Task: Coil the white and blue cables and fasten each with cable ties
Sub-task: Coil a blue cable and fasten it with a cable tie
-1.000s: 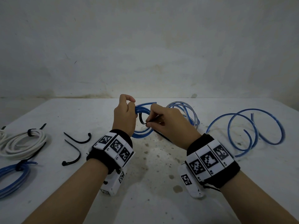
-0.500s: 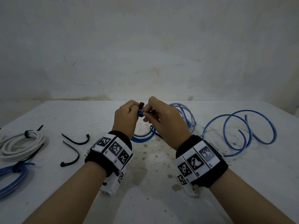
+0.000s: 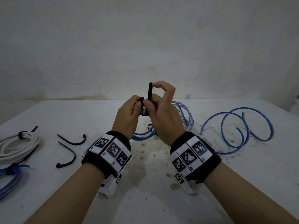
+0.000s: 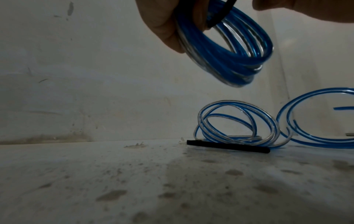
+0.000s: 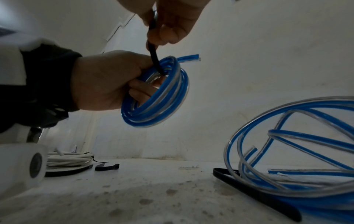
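A small coil of blue cable (image 5: 157,103) hangs in the air, gripped by my left hand (image 3: 137,104) with fingers through its middle. A black cable tie (image 3: 150,92) loops through the coil (image 4: 229,50) and its strap stands upright. My left thumb and finger hold the tie's head (image 3: 142,99). My right hand (image 3: 152,94) pinches the strap between thumb and bent forefinger, close against the left hand. In the head view the hands hide most of the coil. A tied white cable coil (image 3: 17,146) lies at the far left.
Loose blue cable (image 3: 234,126) sprawls in loops at the right, and more loops (image 3: 186,117) lie behind my hands over a black tie (image 4: 228,146). Two spare black ties (image 3: 71,141) lie left of centre. A tied blue coil (image 3: 8,178) sits at the near left edge.
Both hands have risen from the table with the blue coil. The tie, first low beside the coil, is now looped through it with its strap drawn upright in my right fingers.
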